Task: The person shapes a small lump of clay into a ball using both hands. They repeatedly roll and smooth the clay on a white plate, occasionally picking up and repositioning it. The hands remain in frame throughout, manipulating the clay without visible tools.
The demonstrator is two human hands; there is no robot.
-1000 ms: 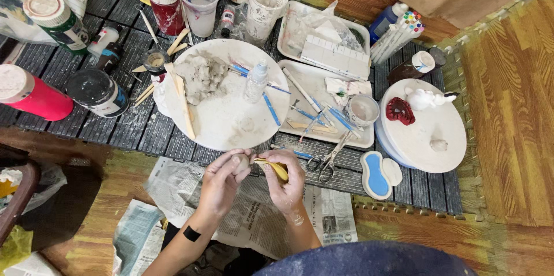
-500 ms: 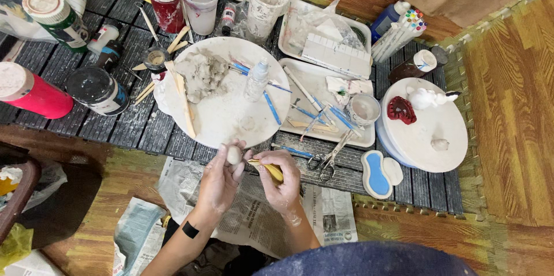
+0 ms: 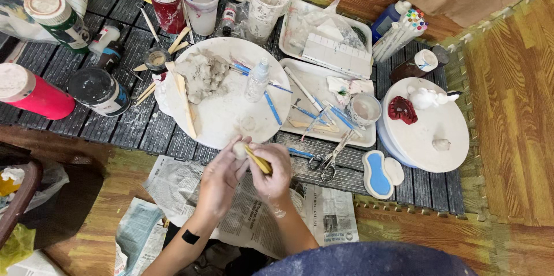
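Note:
My left hand [image 3: 219,179] holds a small pale ball of clay [image 3: 238,149] at the near edge of a round white board [image 3: 231,114]. My right hand [image 3: 272,171] grips a yellow-handled modelling tool [image 3: 258,161] whose tip rests against the ball. Both hands hover over newspaper [image 3: 248,212] just in front of the low dark slatted table [image 3: 133,126]. A grey lump of clay [image 3: 201,74] lies on the far left of the board, beside a wooden stick [image 3: 183,98].
White trays [image 3: 323,88] hold brushes and tools; scissors [image 3: 326,159] lie near my right hand. A round white turntable [image 3: 430,129] carries small clay figures. Jars, cups, a pink bottle [image 3: 29,91] and a blue palette [image 3: 378,173] crowd the table.
Both hands have shifted slightly right and closer together. The tool now presses on the clay ball, which sits lower between my fingers.

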